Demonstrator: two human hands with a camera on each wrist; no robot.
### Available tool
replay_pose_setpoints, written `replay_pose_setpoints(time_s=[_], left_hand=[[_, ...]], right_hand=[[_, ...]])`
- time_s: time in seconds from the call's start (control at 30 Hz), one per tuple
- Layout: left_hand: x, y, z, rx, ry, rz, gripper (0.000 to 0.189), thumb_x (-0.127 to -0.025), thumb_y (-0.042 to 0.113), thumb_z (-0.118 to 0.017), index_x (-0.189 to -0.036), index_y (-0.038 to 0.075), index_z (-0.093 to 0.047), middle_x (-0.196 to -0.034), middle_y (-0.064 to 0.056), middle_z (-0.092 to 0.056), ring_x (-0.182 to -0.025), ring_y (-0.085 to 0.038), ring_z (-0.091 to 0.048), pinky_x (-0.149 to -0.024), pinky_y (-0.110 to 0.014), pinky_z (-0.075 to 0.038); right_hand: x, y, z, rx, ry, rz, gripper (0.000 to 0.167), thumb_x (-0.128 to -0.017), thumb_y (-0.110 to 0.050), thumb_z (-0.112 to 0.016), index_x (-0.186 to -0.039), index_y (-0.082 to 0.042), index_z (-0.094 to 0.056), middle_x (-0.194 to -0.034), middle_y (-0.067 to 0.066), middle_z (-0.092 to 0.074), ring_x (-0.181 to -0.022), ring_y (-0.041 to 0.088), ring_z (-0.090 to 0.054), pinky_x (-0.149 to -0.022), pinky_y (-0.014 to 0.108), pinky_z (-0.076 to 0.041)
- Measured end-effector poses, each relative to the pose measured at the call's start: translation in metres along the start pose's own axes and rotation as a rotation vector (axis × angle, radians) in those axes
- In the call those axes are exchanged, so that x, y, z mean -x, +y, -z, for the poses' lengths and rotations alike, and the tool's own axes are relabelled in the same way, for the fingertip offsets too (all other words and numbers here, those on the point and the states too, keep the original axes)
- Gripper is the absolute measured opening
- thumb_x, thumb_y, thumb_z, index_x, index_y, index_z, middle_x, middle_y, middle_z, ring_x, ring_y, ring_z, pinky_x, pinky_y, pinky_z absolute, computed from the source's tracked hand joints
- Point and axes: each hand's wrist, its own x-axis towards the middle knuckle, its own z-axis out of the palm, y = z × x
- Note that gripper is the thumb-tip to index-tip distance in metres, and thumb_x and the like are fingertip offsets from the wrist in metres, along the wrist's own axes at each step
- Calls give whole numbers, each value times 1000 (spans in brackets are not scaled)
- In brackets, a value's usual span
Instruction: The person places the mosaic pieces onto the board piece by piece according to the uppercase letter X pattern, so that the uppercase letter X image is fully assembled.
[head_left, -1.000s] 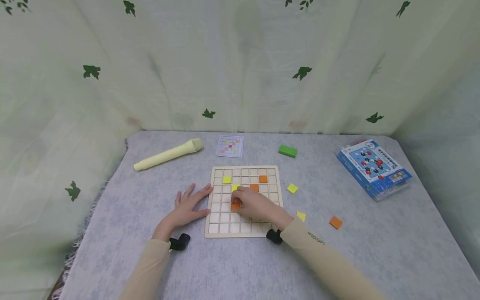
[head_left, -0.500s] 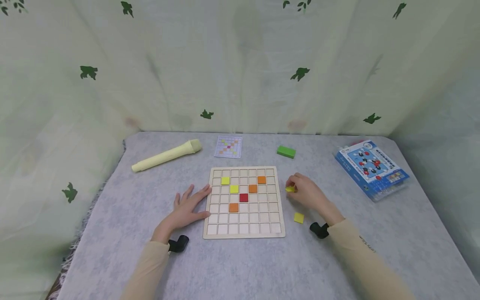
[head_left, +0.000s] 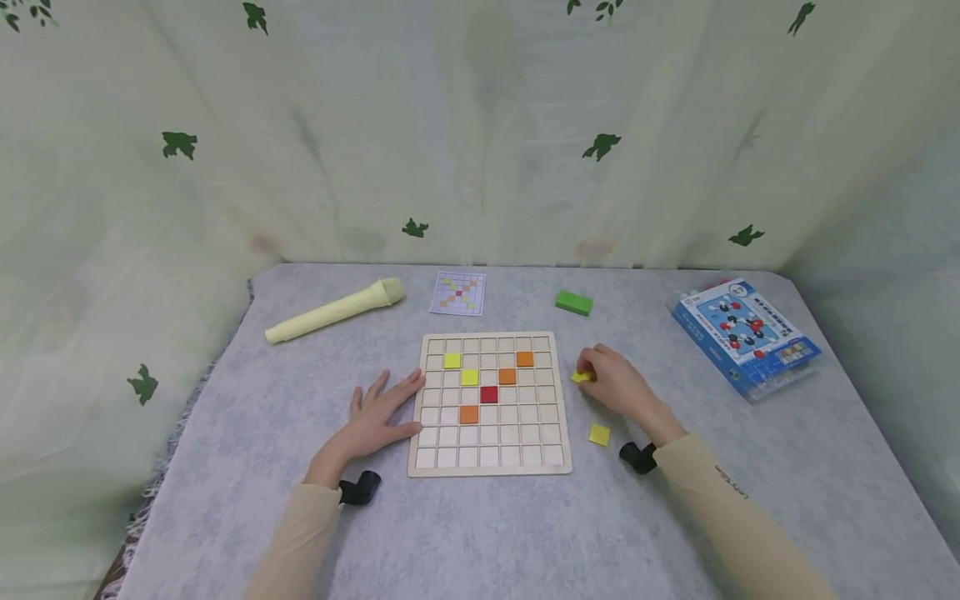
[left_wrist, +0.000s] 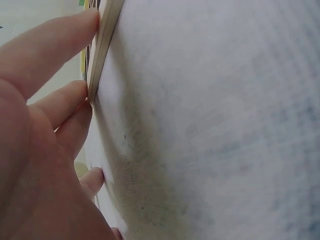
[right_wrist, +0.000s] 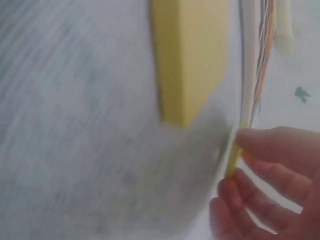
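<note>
Your right hand [head_left: 621, 387] has a narrow grip, pinching a yellow tile [head_left: 581, 377] just right of the wooden grid board [head_left: 488, 472] on the worktop [head_left: 487, 537]. Your left hand [head_left: 369, 427] spreads its grip wide, touching the board's left edge. Another yellow tile [head_left: 599, 435] lies nearer you; a red tile [head_left: 489, 394] sits in one cell.
</note>
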Motion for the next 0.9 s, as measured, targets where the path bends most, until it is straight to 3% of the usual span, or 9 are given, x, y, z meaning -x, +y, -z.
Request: replay_pose_setpoints(time_s=[0.13,0.27,0.37,0.5,0.7,0.9], left_hand=[[1,-1,0,8,-1,11,75,-91,40,-64,-151,13,-30,-157,-5,-21,-142,-39,6,-102,-66,14],[1,-1,0,10,-2,18,75,-91,39,-64,-151,13,-30,-157,-6,-21,-142,-40,6,-102,-66,14],[1,1,0,13,-1,17,75,-90,39,-65,-151,13,-30,-157,-5,-21,-143,-39,6,-102,-65,14],[1,3,2,22,4,9,75,-90,37,-65,-151,11,-30,-157,-7,-21,-142,-40,6,-102,-65,15],[1,3,2,13,2,12,74,-91,37,-65,-151,11,-30,-157,-7,-21,-142,-40,6,-102,-65,15],[2,3,1,22,5,9,74,-90,37,-65,-151,11,-30,-157,-8,-21,-142,-41,6,-102,-65,15]], right_hand=[[0,-13,-5,-59,-11,81,17,-81,-6,-75,-93,-8,-63,-88,1,-56,-79,17,-51,-71,33,-45],[1,-36,-17,-88,-89,201,17,-82,-6,-74,-94,-10,-63,-89,-3,-55,-82,15,-50,-74,32,-45],[3,-54,-27,-64,-144,289,17,-82,-4,-70,-96,-11,-63,-90,-5,-56,-82,14,-49,-75,30,-46],[2,-71,-38,5,-150,356,18,-82,-1,-68,-97,-10,-65,-94,-3,-59,-87,14,-52,-78,29,-47],[-1,-80,-44,57,-134,349,18,-82,0,-67,-97,-10,-66,-94,-2,-59,-89,15,-52,-81,30,-47],[11,-58,-26,-116,-124,258,20,-84,0,-64,-102,-9,-65,-96,-2,-59,-88,14,-54,-78,32,-48]])
